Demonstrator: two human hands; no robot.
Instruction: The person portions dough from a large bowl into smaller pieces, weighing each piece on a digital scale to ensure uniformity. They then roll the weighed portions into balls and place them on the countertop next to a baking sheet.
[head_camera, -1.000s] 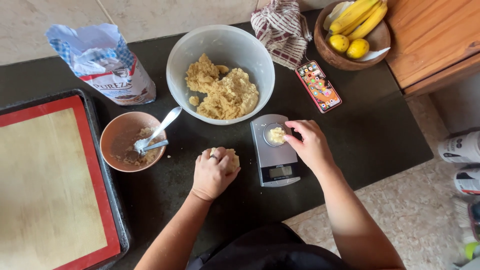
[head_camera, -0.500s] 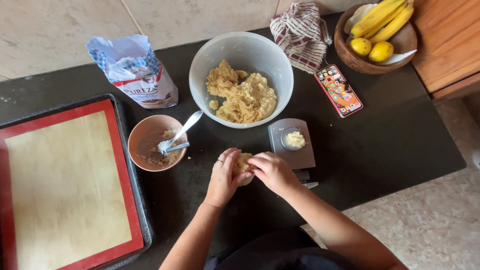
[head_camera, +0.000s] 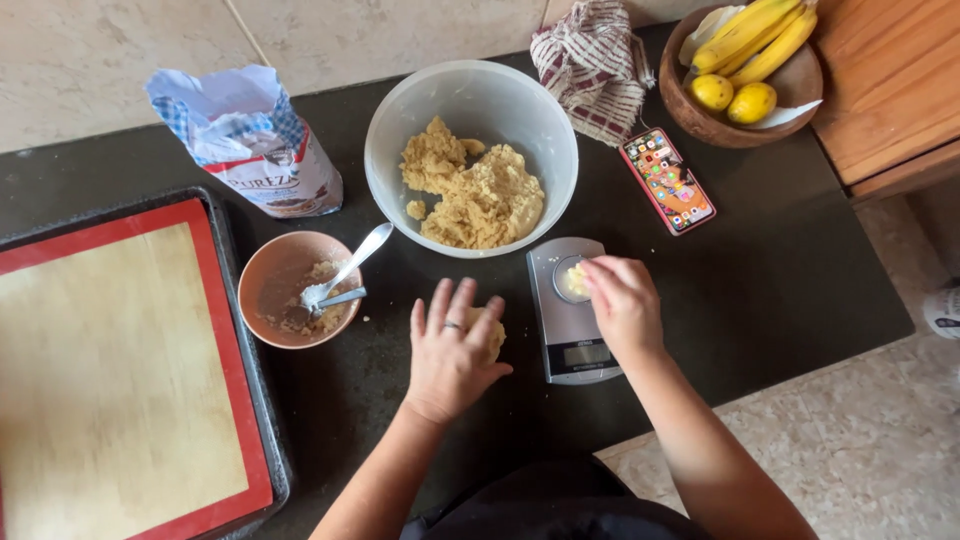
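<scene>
My left hand (head_camera: 452, 350) lies palm-down on a dough ball (head_camera: 494, 335) on the dark counter, fingers spread, a ring on one finger. My right hand (head_camera: 622, 300) reaches over a small grey kitchen scale (head_camera: 572, 345). Its fingertips pinch a small piece of dough (head_camera: 574, 280) on the scale's round plate. Just beyond both hands stands a large pale mixing bowl (head_camera: 378, 165) holding a heap of crumbly yellow dough (head_camera: 478, 195).
A brown bowl (head_camera: 262, 285) with two spoons and crumbs stands left of my left hand. A red-edged baking mat on a dark tray (head_camera: 110, 360) fills the left. An open flour bag (head_camera: 255, 145), checked cloth (head_camera: 595, 65), phone (head_camera: 667, 180) and fruit bowl (head_camera: 700, 115) line the back.
My right hand has left the dough ball and gone right, back to the piece on the scale. My left hand has flattened on the ball. The view has shifted slightly.
</scene>
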